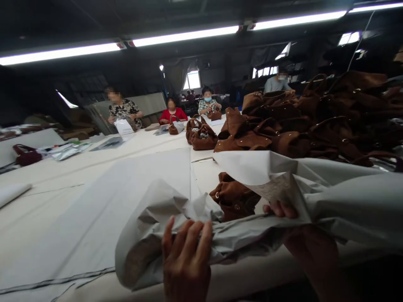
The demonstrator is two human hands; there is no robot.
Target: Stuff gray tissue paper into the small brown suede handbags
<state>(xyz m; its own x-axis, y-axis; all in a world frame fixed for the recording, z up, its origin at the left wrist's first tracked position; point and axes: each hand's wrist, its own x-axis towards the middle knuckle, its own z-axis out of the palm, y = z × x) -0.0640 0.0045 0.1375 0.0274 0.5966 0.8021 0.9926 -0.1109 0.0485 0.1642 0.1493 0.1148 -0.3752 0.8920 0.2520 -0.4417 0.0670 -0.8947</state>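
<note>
A large sheet of grey-white wrapping paper (245,235) is gathered and crumpled in front of me. My left hand (185,260) grips its bunched left part, fingers curled over the folds. At the right, my right hand (283,209) pinches the paper's upper edge, mostly hidden behind the sheet. Just beyond the paper a brown suede handbag (234,197) lies on the table, partly covered by it.
A big heap of brown handbags (315,121) fills the right side of the long white table (78,188). Two more bags (201,136) stand further along. A flat stack of paper sheets (94,226) lies at my left. Several people sit working at the far end.
</note>
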